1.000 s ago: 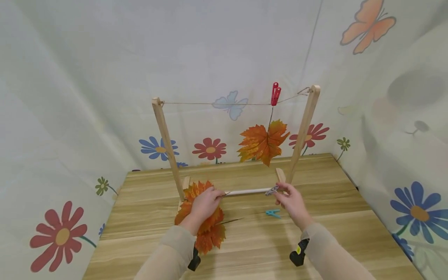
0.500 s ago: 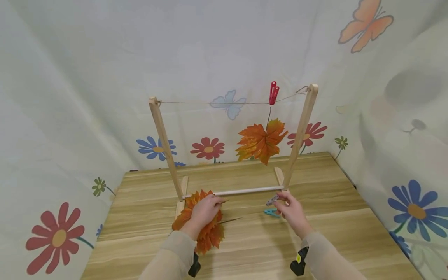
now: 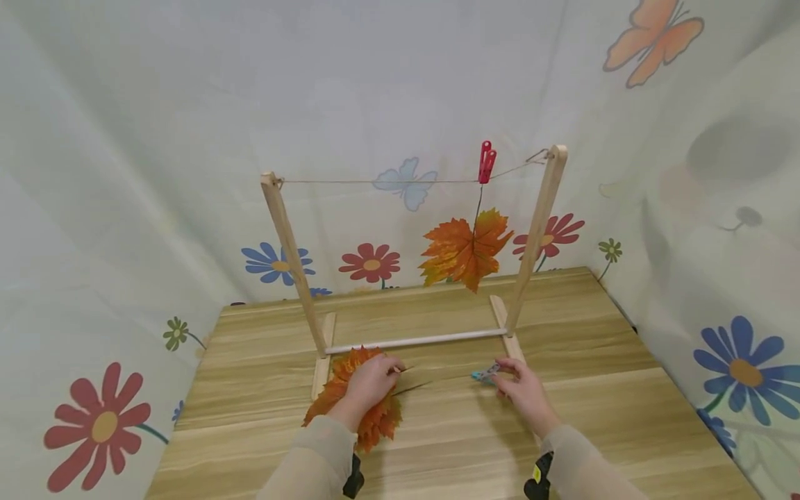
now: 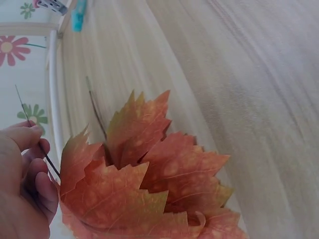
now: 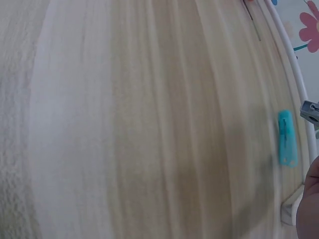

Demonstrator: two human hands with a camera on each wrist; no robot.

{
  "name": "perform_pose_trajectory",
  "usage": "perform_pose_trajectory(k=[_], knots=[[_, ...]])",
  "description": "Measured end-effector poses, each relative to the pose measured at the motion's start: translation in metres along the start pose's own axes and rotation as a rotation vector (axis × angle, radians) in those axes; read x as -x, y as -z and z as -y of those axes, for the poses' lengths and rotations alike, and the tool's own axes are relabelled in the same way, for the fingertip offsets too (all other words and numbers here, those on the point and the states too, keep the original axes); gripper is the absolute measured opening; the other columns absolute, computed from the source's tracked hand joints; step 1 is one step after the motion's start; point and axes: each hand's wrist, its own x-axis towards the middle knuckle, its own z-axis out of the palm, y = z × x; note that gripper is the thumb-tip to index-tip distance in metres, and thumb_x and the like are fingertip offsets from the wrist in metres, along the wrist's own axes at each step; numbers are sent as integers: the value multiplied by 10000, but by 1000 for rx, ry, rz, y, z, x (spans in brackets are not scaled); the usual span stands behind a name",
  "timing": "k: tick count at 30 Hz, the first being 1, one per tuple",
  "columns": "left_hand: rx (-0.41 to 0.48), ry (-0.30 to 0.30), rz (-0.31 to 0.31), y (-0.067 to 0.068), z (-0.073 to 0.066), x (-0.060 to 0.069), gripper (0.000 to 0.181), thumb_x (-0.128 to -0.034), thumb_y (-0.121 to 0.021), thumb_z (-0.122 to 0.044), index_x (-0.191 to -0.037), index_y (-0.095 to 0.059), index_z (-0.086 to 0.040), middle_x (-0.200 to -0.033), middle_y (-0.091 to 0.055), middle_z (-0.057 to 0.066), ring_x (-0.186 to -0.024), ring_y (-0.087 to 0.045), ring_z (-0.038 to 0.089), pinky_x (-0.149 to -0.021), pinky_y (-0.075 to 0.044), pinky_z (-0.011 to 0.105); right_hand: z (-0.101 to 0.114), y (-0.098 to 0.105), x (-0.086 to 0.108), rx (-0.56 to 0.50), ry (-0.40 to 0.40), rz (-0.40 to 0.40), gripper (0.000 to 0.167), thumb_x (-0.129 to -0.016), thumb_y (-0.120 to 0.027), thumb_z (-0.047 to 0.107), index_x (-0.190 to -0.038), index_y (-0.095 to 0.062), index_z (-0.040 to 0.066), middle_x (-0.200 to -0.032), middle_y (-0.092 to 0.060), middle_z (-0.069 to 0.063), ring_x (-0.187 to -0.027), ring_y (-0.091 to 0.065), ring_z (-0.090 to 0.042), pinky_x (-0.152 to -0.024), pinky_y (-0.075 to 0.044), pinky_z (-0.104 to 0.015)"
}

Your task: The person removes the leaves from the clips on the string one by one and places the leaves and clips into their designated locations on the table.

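Observation:
My left hand [image 3: 371, 380] pinches the thin dark stem [image 4: 49, 162] of an orange maple leaf [image 4: 112, 191] between thumb and finger. Behind that leaf, a second orange leaf [image 4: 182, 167] lies on the table, its own stem pointing away. In my right hand [image 3: 525, 394] a grey clothespin [image 3: 490, 371] is pinched at one end. A turquoise clothespin [image 5: 287, 139] lies on the table just under it, partly covered in the head view. Farther back, a red clothespin [image 3: 487, 162] on the string holds another orange leaf [image 3: 467, 250] by its stem.
Two wooden posts [image 3: 292, 260] carry the string [image 3: 350, 182] across the back of the wood-grain table [image 3: 437, 444]. A white rod [image 3: 425, 340] joins the posts low down, behind both hands. Flower-printed cloth [image 3: 156, 173] surrounds the table.
Both hands have come down and back from the white rod, still holding the leaf stem and grey clothespin. The right hand now hovers by the turquoise clothespin. The view has shifted slightly.

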Motion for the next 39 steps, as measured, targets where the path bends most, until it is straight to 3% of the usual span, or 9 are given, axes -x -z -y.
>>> perform_pose_trajectory(k=[8,19,25,32,39], knots=[[-36,37,72,-6,1,10,133,-835,-669,-83,-939,-724,-146,-885,-649,0,-808,-610,185,-659,-493,355,-20,-4,-2,14,3,-20,447,-824,-715,108,-1224,-553,-12,-1175,-581,-185,-797,-614,-274,-629,-514,-281],[-15,73,98,-20,3,10,155,-861,-652,-93,-963,-729,-181,-913,-648,8,-812,-614,190,-619,-489,338,-29,2,0,2,1,-23,429,-836,-694,73,-1229,-551,-19,-1189,-560,-205,-848,-623,-218,-642,-528,-279],[-22,87,74,-27,5,10,161,-844,-658,-85,-954,-729,-178,-891,-651,-7,-803,-612,186,-629,-490,343,-33,5,2,5,2,-21,435,-827,-683,25,-1236,-544,-35,-1183,-554,-217,-800,-630,-228,-634,-531,-294],[-17,95,77,-35,10,12,171,-837,-642,-78,-929,-727,-194,-890,-654,-19,-816,-616,178,-653,-491,348,-35,10,4,144,23,-50,424,-813,-708,55,-1210,-578,-14,-1125,-567,-183,-637,-601,-171,-574,-509,-264],[-20,91,83,-35,10,12,152,-851,-646,-89,-935,-720,-192,-885,-633,-11,-814,-604,186,-646,-490,355,-40,9,7,223,43,-24,416,-792,-686,-11,-1188,-566,-58,-1029,-575,-159,-636,-581,-164,-547,-503,-276]])
